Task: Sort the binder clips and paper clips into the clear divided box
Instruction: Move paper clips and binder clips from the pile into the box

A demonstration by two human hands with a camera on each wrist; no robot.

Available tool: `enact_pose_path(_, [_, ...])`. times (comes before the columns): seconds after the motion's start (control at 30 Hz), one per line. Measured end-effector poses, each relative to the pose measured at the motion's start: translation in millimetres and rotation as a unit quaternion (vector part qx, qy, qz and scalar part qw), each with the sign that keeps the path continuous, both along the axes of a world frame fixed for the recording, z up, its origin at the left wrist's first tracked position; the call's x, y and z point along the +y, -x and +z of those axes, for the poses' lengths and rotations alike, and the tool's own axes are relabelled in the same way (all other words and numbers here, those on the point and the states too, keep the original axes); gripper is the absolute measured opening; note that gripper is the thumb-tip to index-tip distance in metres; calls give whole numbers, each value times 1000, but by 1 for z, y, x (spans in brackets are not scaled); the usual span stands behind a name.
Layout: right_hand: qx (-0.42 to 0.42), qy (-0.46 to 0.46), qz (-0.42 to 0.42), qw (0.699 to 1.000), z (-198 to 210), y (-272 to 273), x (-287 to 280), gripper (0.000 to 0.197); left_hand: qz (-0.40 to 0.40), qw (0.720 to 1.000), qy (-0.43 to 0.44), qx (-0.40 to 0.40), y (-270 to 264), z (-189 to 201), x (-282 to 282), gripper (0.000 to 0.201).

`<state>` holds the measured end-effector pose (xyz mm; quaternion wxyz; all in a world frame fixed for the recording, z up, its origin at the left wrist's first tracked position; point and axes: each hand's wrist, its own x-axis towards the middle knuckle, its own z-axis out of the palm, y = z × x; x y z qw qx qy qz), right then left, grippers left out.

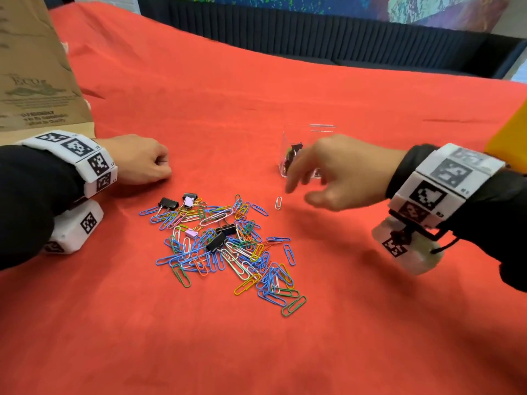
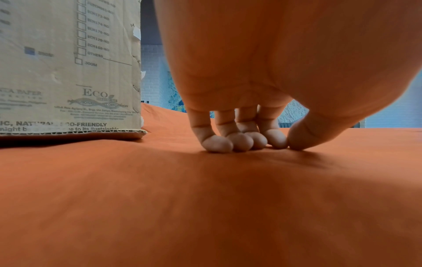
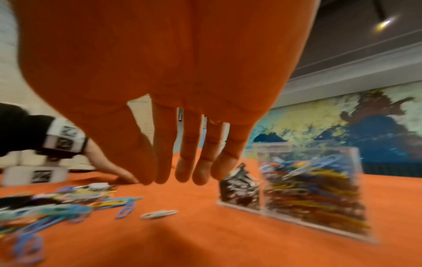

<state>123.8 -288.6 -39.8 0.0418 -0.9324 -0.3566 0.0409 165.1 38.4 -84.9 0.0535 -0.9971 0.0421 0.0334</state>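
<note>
Head view: high, facing forward and down across the red worktop [image 1: 313,352]; middle distance.
Left wrist view: low on the worktop, under the left hand [image 2: 274,63], facing the cardboard box [image 2: 68,72]; very near.
Right wrist view: raised, under the right hand [image 3: 171,63]; blurred.
Shared by head and right wrist views: clip pile [image 1: 225,243], clear divided box [image 3: 319,189].

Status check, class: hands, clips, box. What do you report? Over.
Left hand idle on cloth, empty. Right hand open, empty, near clear divided box. Box part filled; mixed clip pile unsorted. Nothing blocking.
</note>
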Motion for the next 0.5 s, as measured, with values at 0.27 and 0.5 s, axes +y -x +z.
enact_pose_path(0.27, [48,60,78,994,-25,7,57,74,1,1000,10,-8,0,-2,2,23])
enact_pose_path(0.5, [59,27,108,992,-22,27,62,46,-5,1000,16,-8,-1,-2,1,21])
